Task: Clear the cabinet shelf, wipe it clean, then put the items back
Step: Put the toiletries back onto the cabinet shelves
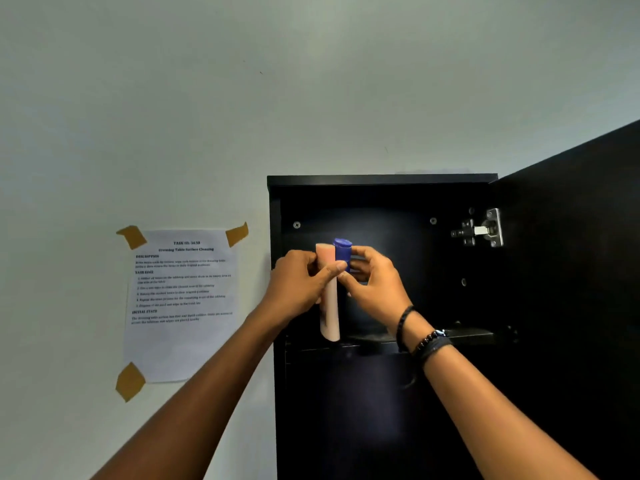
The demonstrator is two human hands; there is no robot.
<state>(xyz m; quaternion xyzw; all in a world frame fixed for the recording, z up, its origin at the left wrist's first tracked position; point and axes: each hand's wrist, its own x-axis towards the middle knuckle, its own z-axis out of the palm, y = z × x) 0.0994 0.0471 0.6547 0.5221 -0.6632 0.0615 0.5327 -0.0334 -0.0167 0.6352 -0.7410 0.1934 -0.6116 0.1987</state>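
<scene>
Head view, left to right: one printed sheet [180, 306] on the wall, held by three tape pieces [131, 237], near the black cabinet's [381, 180] left edge; the left hand [294, 285] grips one pink tube [330, 317], upright, its lower end at the shelf's [467, 336] front edge; beside it, the right hand [377, 289] pinches one blue-capped container [343, 251]; one hinge [481, 232]; the door [571, 271] stands wide open at right.

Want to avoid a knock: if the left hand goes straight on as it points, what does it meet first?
Likely the blue container held by the right hand: the left hand, holding the pink tube, points rightward at it, nearly touching. Depth is unclear.
</scene>
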